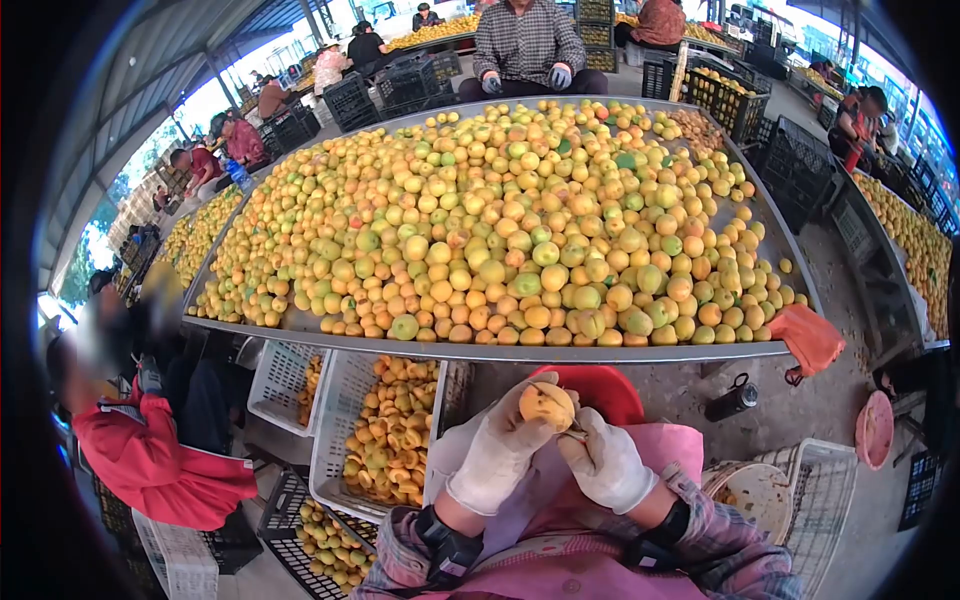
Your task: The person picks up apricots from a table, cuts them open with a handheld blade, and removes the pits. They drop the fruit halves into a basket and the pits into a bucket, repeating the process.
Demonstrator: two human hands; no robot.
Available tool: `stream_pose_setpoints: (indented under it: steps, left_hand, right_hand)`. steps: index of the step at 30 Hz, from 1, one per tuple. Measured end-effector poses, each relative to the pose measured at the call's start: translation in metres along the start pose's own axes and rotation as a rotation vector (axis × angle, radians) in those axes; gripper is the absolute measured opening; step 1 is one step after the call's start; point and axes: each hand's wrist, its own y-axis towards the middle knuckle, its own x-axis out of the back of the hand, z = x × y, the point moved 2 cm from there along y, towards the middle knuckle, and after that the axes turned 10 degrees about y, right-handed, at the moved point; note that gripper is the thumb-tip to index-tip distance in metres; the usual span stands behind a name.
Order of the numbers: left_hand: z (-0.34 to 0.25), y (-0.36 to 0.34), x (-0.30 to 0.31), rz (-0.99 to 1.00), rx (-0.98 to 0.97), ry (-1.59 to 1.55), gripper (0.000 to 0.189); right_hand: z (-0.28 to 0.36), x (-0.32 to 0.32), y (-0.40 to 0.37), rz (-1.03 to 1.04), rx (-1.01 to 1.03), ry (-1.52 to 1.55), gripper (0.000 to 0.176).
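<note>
Holding fruit (547, 405) in left hand (503, 450), short of desk (600, 354).
With right hand (608, 465) at its edge — cannot tell the grasp; could drop fruit toward basin (612, 388) through a loose, gloved hold.

One fruit (547, 404) was in the left grip (508, 445). Too many to count lay on the tabletop (500, 352), with one orange cloth (808, 338) at its near right corner. Past the near edge stood two white crates (338, 425) of fruit halves (392, 430) and one black flask (733, 402).
</note>
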Motion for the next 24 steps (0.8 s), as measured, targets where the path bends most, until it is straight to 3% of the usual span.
stream_pose_setpoints:
  steps: [4, 10, 12, 14, 22, 24]
  left_hand:
    - [0.002, -0.008, -0.012, -0.053, 0.064, -0.21, 0.058]
    - [-0.011, -0.012, -0.018, 0.05, 0.043, 0.03, 0.067]
    - [-0.009, -0.014, -0.02, 0.056, 0.064, -0.127, 0.073]
    - [-0.01, -0.015, -0.017, 0.079, 0.045, -0.085, 0.067]
    - [-0.011, -0.013, -0.016, 0.149, -0.075, -0.06, 0.061]
    - [-0.013, -0.014, -0.018, -0.009, 0.024, -0.047, 0.082]
  right_hand:
    - [0.006, 0.001, -0.002, -0.045, -0.002, 0.074, 0.028]
    - [-0.001, 0.007, -0.008, -0.027, 0.193, 0.103, 0.028]
    - [0.001, 0.007, -0.009, 0.043, 0.177, 0.073, 0.028]
    - [0.005, 0.008, -0.011, 0.113, 0.157, 0.048, 0.029]
    - [0.022, 0.013, -0.011, -0.027, 0.13, 0.227, 0.024]
    - [0.021, 0.012, -0.013, -0.001, 0.119, 0.205, 0.023]
